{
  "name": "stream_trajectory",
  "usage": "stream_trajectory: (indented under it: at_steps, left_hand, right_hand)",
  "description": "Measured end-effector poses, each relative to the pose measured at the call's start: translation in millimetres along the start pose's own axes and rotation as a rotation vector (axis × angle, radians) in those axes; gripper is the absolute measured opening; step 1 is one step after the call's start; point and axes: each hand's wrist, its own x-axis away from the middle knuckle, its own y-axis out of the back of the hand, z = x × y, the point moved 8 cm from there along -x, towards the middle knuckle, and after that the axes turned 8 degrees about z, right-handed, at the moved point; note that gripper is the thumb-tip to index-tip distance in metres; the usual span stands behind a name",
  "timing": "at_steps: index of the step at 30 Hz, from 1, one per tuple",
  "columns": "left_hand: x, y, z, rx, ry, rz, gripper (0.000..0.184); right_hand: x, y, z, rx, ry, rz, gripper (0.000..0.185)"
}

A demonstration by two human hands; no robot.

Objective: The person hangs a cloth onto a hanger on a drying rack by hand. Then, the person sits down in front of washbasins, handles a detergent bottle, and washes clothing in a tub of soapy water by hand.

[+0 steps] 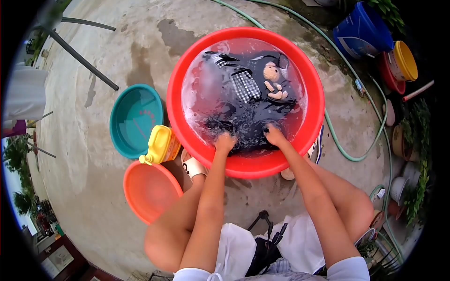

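Note:
A large red basin (315, 100) stands in front of me, holding water with some suds at its edge. Soaking in it is a dark garment (220, 86) with a black-and-white checked patch (246, 86) and a light brown teddy bear figure (272, 74). My left hand (225, 141) is closed on the garment at the near side of the basin, its fingertips under water. To its right, my right hand (273, 135) also grips the dark cloth, fingers partly submerged. Rippled, splashing water lies between and beyond both hands.
Left of the red basin are a teal basin (123, 122), a yellow jug (161, 144) and an orange basin (149, 189). A green hose (333, 129) curves along the right. Blue (361, 33) and yellow (404, 60) buckets stand at the upper right. Wet patches mark the concrete.

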Motion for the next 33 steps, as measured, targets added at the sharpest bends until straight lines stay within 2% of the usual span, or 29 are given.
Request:
stream_trajectory:
  at_steps: [1,3,5,9,11,13,14,17,19,21,24,28,31,33]
  left_hand:
    - [18,20,-8,0.067,0.053,-0.015,0.046]
    - [18,37,0,0.092,0.085,-0.129,0.039]
    - [29,63,-2,0.113,0.046,-0.255,0.036]
    - [52,116,-24,0.347,-0.125,-0.428,0.024]
    - [63,146,-40,0.442,-0.247,-0.434,0.023]
    - [68,176,-48,0.397,-0.273,-0.521,0.022]
    - [109,201,-72,0.414,-0.29,-0.496,0.024]
    - [135,240,-93,0.274,-0.429,-0.604,0.027]
    - [156,261,-103,0.209,-0.438,-0.672,0.027]
    - [190,279,-116,-0.073,-0.506,-0.79,0.025]
    - [253,304,-123,-0.185,-0.398,-0.877,0.025]
    - [292,322,-125,0.375,-0.611,-0.634,0.03]
    - [294,336,-122,0.692,-0.793,-0.642,0.029]
    - [304,349,-126,0.712,-0.896,-0.725,0.028]
  right_hand:
    - [8,22,5,-0.061,-0.065,-0.011,0.044]
    - [21,59,15,0.021,-0.063,-0.101,0.04]
    - [36,86,33,0.106,-0.051,-0.135,0.036]
    - [63,134,72,0.116,0.095,-0.32,0.027]
    - [86,161,94,0.159,0.133,-0.393,0.027]
    - [95,181,102,0.118,0.234,-0.475,0.026]
    - [111,193,111,0.124,0.246,-0.544,0.026]
    - [154,223,136,0.13,0.327,-0.646,0.026]
    - [182,238,147,0.149,0.336,-0.718,0.026]
    - [218,255,165,0.193,0.333,-0.785,0.026]
    - [266,273,185,0.263,0.275,-0.868,0.025]
    - [302,294,196,-0.035,0.482,-0.96,0.027]
    - [308,311,207,-0.223,0.779,-0.958,0.025]
    - [319,319,214,-0.302,0.88,-1.005,0.025]
